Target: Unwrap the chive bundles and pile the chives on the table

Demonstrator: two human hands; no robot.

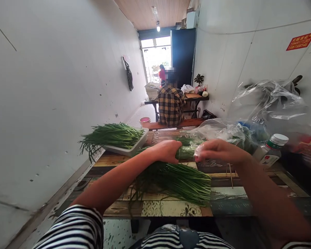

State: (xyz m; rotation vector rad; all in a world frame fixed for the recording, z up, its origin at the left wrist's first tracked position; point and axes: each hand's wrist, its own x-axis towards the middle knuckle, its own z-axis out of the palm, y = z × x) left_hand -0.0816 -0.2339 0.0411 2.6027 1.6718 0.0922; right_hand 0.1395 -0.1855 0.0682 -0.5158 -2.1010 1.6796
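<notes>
My left hand (166, 151) grips a tight green bundle of chives (184, 152) held level above the table. At the bundle's right end my right hand (217, 151) pinches clear plastic wrap (199, 149). Below both hands a loose pile of chives (178, 181) lies across the patterned wooden table (171, 208). To the far left a white tray (129, 149) holds more chives (111, 136), their tips hanging over its edge.
Crumpled clear plastic bags (248, 128) and a white-capped bottle (272, 149) crowd the table's right side. Thin wooden skewers (230, 173) lie by my right wrist. A person in a plaid shirt (171, 105) sits on a bench ahead. The white wall runs close along the left.
</notes>
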